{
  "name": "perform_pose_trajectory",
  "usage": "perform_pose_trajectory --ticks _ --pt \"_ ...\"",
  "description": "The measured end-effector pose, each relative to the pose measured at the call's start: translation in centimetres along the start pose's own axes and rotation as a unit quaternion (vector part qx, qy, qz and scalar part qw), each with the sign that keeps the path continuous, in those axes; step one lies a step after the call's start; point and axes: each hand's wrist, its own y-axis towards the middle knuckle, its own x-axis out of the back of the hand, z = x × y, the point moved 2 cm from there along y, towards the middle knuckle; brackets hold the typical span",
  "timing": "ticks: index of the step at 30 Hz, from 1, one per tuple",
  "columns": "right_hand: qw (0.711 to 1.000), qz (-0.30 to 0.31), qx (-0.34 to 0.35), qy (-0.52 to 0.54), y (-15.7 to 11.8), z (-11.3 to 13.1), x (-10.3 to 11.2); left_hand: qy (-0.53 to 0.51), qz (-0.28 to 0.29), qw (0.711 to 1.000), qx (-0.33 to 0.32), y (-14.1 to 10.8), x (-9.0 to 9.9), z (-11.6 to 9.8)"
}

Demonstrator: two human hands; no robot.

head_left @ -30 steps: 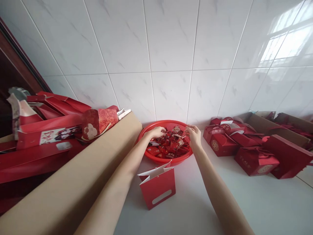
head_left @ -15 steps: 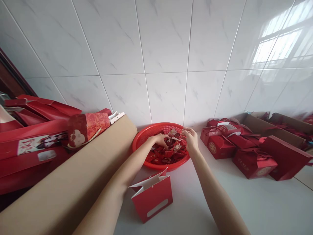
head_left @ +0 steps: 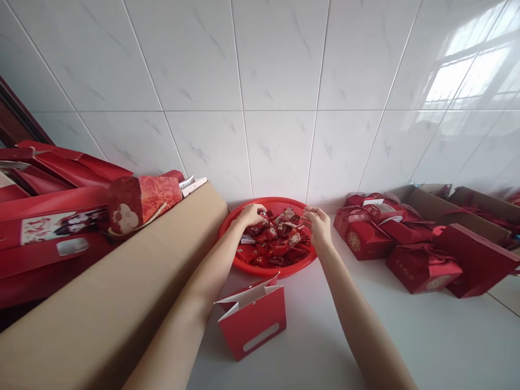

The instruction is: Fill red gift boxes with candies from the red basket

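A red plastic basket (head_left: 280, 270) stands against the wall, filled with small red-wrapped candies (head_left: 280, 242). Over the left back part of the basket is my left hand (head_left: 252, 215), its fingers curled down among the wrappers at a small piece too hidden to make out. At the basket's right side my right hand (head_left: 318, 227) has its fingers bent together near the rim; whatever they hold is too small to name. In front of the basket, between my forearms, a small red paper bag (head_left: 255, 324) stands upright with its top open and a pale oval on its front.
A long cardboard box (head_left: 134, 287) full of folded red bags (head_left: 81, 211) runs along the left. Several closed red gift boxes (head_left: 422, 268) sit on the white tabletop (head_left: 325, 336) at right, with open cardboard boxes (head_left: 463, 211) behind. The tiled wall (head_left: 280, 146) borders the back.
My left hand has shifted left and back, from the middle of the candies to the basket's left rear. The right hand stays by the right rim. The view has tilted slightly.
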Motion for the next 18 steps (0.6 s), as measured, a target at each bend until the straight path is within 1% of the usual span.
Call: perform_pose_trajectory --ticks 3,5,7,10,12,13,14,15,16,18 --pt "1.0 -0.005 -0.003 0.004 0.0 0.0 -0.1 -0.075 -0.017 0.993 0.086 1.0 0.2 0.3" --pt "1.0 -0.005 -0.005 0.006 -0.1 0.1 -0.1 -0.1 -0.03 0.99 0.095 1.0 0.2 0.8" --pt "1.0 -0.004 -0.007 0.007 -0.1 0.1 -0.1 -0.107 -0.045 0.99 0.075 0.8 0.1 1.5" --pt "1.0 -0.002 -0.009 0.007 -0.2 0.2 -0.1 -0.091 -0.064 0.994 0.015 0.5 0.1 2.8" --pt "1.0 -0.003 -0.01 0.007 -0.2 0.3 -0.1 -0.073 -0.068 0.995 -0.02 0.8 0.2 3.6" --pt "1.0 -0.004 -0.01 0.008 -0.2 0.3 -0.1 -0.062 -0.064 0.996 -0.02 1.3 0.3 3.9" --pt "1.0 -0.005 -0.01 0.008 -0.3 0.3 -0.1 -0.046 -0.057 0.997 -0.002 1.9 0.5 4.3" --pt "1.0 -0.005 -0.009 0.008 -0.3 0.4 -0.2 -0.024 -0.044 0.998 0.032 2.6 0.7 4.6" --pt "1.0 -0.006 -0.009 0.007 -0.3 0.4 -0.2 0.005 -0.027 0.996 0.081 3.5 0.8 4.9" --pt "1.0 -0.006 -0.008 0.005 -0.3 0.4 -0.2 0.08 0.018 0.979 0.187 5.5 1.0 5.2"
